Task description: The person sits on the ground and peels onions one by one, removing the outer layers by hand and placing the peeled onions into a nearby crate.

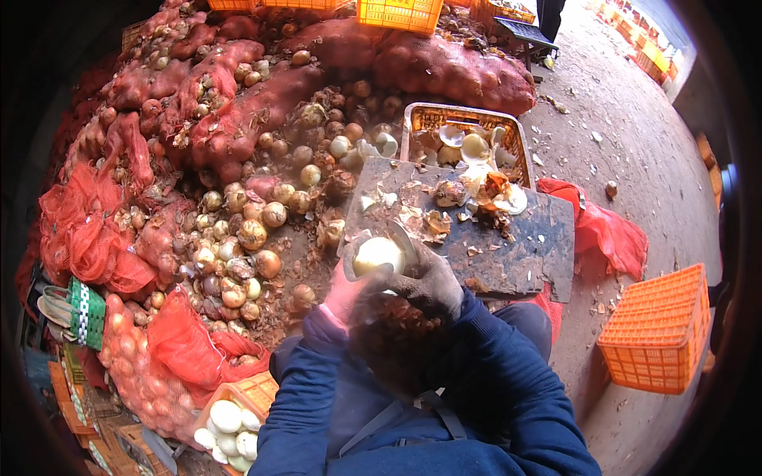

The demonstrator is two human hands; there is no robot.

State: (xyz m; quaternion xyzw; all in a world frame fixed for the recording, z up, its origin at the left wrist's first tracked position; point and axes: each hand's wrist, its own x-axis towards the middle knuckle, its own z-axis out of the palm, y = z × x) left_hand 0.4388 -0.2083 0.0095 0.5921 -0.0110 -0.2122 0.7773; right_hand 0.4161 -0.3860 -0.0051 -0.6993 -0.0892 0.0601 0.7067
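Note:
A pale peeled onion (378,256) is held between both hands at the near left edge of a worn dark board (506,256). My left hand (351,288), in a glove, cups its left and lower side. Around its right side curls my gloved right hand (431,279), with a knife blade (403,239) standing up beside the onion from that hand. Both hands' fingertips are partly blurred. Dry brown skins and pale peel pieces (512,199) lie on the board. Just behind it, an orange plastic crate (524,134) holds peel layers.
Loose unpeeled onions (252,234) and red mesh sacks of onions (238,137) cover the floor at left. A crate of peeled onions (262,390) is at lower left. An orange crate (655,327) stands at right, near a red mesh bag (613,238). A green woven basket (86,312) is far left.

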